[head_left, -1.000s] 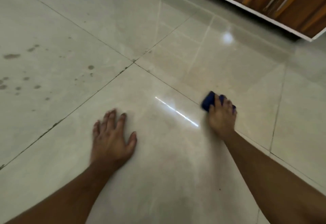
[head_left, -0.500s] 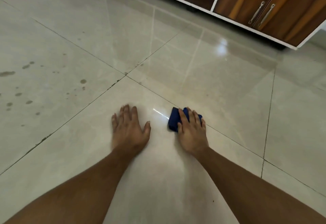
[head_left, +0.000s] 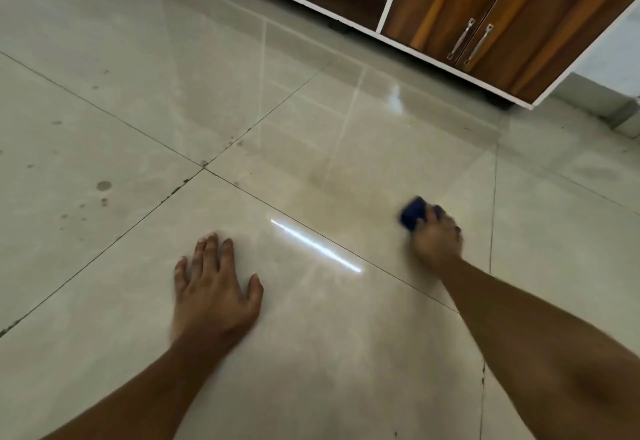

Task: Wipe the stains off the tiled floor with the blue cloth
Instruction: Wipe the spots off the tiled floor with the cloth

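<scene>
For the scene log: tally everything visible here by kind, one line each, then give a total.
Hands: 2, left hand flat on the tiled floor, right hand on the cloth
Blue cloth: 1
Wooden cabinet: 1
Metal door handles: 2
Total: 6

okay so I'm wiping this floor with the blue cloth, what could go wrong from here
The dark stains sit on the tile far left, while the blue cloth under your right hand works the right side, so they may get missed. Your left hand bears weight flat on the glossy tiled floor; it could slip if the floor is wet.
</scene>
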